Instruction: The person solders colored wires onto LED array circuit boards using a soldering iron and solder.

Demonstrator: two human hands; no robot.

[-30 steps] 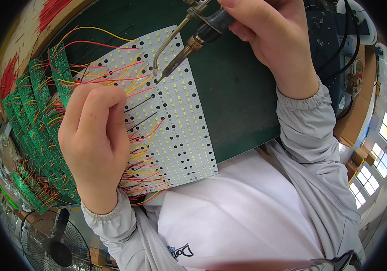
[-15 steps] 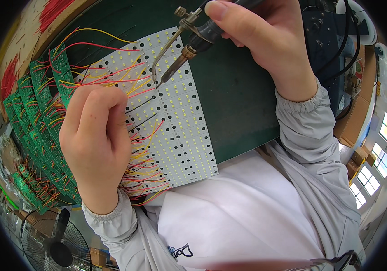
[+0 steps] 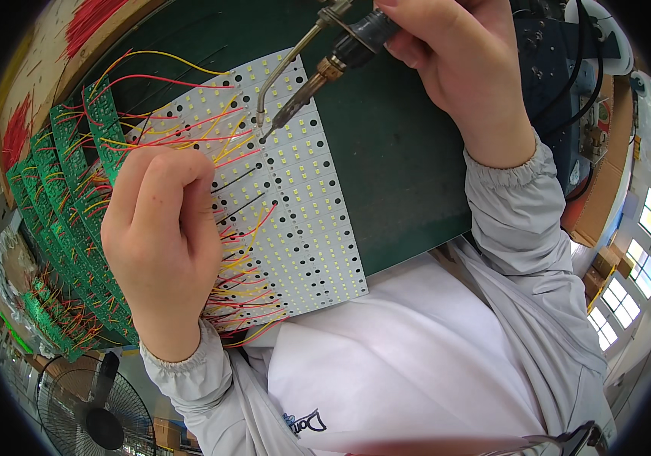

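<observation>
Shifted slightly up and rightward since the earlier frame, the soldering iron [image 3: 331,68] points down at the white LED panel [image 3: 310,220] on the dark green surface [image 3: 401,182], gripped by the right hand [image 3: 466,72]. The left hand [image 3: 159,228] curls over the panel's wired side, fingertips hidden; I cannot tell what its grip holds. Green circuit boards [image 3: 105,129] lie left.
</observation>
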